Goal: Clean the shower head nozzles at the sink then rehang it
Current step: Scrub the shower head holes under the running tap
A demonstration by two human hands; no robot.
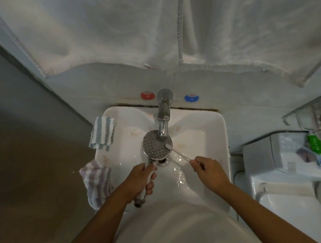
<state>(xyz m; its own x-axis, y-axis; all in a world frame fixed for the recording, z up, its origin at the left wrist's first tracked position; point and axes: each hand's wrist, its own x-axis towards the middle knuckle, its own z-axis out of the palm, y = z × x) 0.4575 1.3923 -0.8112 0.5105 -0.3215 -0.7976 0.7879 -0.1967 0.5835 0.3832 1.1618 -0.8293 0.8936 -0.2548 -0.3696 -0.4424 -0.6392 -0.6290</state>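
Note:
The round chrome shower head (155, 146) is held face up over the white sink (210, 134), just under the tap spout (164, 118). My left hand (142, 177) grips its white handle, whose end sticks out below my fingers. In my right hand (206, 168) is a white toothbrush (178, 153); its bristles rest on the right edge of the nozzle face. The basin is wet around the drain.
Two striped cloths hang over the sink's left rim, a blue one (103, 135) and a purple one (96, 183). Red (147, 95) and blue (191, 98) tap knobs sit on the wall. White towels (140, 23) hang above. A toilet tank (288, 162) with toiletries stands at the right.

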